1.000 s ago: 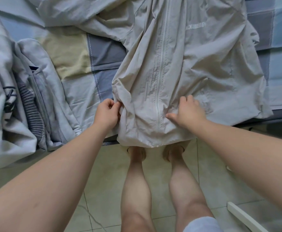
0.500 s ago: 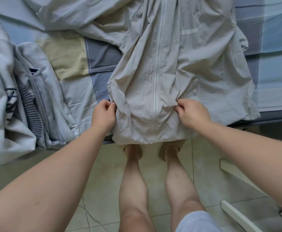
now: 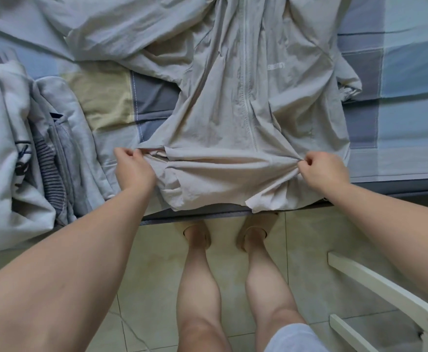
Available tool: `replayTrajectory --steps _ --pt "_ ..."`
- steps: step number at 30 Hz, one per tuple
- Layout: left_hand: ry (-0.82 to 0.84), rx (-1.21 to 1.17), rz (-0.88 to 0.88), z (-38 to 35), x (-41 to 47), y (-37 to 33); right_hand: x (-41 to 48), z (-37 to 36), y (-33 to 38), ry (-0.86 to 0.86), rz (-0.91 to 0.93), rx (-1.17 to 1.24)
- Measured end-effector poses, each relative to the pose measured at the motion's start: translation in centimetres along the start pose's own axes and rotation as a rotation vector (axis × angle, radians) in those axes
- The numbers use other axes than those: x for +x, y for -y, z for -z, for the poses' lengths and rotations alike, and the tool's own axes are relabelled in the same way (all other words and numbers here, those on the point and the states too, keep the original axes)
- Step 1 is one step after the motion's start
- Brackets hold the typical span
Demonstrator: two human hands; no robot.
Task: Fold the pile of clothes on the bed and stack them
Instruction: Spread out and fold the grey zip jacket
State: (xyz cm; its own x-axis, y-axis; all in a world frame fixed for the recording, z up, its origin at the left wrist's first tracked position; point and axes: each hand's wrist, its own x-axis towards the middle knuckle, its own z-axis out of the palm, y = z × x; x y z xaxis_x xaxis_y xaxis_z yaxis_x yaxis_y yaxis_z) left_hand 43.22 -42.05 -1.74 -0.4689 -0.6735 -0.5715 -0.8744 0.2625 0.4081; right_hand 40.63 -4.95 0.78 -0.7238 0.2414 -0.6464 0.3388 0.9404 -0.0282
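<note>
Here, the beige jacket [image 3: 233, 118] lay front-up on the bed [image 3: 398, 97]. Its long axis ran straight away from the person, with the hem at the bed's near edge and the zipper [image 3: 248, 92] climbing toward the top of the view, where the collar was out of sight. The left grip [image 3: 134, 168] was clamped on the hem's left corner, fingers curled round a bunch of cloth. The right grip [image 3: 322, 171] pinched a gather of cloth on the right side, just above the hem. The two sat well apart, level with each other, and the cloth between them was drawn into a nearly taut band across the jacket's width. Neither was nearer the garment, as each already held its own side.

So the jacket stretched wholly forward of both grips. By my reading, any lengthwise fold would have to carry the hem up along the zipper line. The sleeves sprawled rumpled to either side and looked likely to need tucking in first. The folded clothes [image 3: 63, 148] lay at the left, closer to the left grip.
</note>
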Motion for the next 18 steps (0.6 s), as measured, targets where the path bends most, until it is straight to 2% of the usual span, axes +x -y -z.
replayTrajectory --steps 3,4,5,7,8,13,16,18 --pt "0.247 -0.183 0.191 -0.7 -0.1 1.0 -0.3 -1.5 0.7 0.080 0.008 0.301" --pt "0.327 -0.205 0.200 -0.9 -0.5 1.5 -0.6 -2.1 1.1 0.136 -0.023 0.388" --pt "0.397 -0.205 0.187 -1.1 -1.0 2.1 -0.8 -2.8 1.4 0.197 -0.061 0.426" --pt "0.470 -0.152 0.181 -2.0 -1.5 3.5 -0.9 -4.2 1.9 0.258 -0.065 0.328" --pt "0.454 -0.111 0.172 -2.4 -1.6 4.2 -0.9 -4.8 2.0 0.254 -0.046 0.255" --pt "0.113 0.129 0.099 -1.4 -1.3 5.7 -0.9 -5.7 2.0 0.225 -0.051 0.122" --pt "0.072 0.249 0.121 0.4 -0.5 6.4 -1.3 -5.5 1.9 0.216 -0.070 0.181" --pt "0.054 0.422 0.050 1.4 -0.7 6.3 -1.4 -5.3 1.7 0.228 -0.064 0.238"
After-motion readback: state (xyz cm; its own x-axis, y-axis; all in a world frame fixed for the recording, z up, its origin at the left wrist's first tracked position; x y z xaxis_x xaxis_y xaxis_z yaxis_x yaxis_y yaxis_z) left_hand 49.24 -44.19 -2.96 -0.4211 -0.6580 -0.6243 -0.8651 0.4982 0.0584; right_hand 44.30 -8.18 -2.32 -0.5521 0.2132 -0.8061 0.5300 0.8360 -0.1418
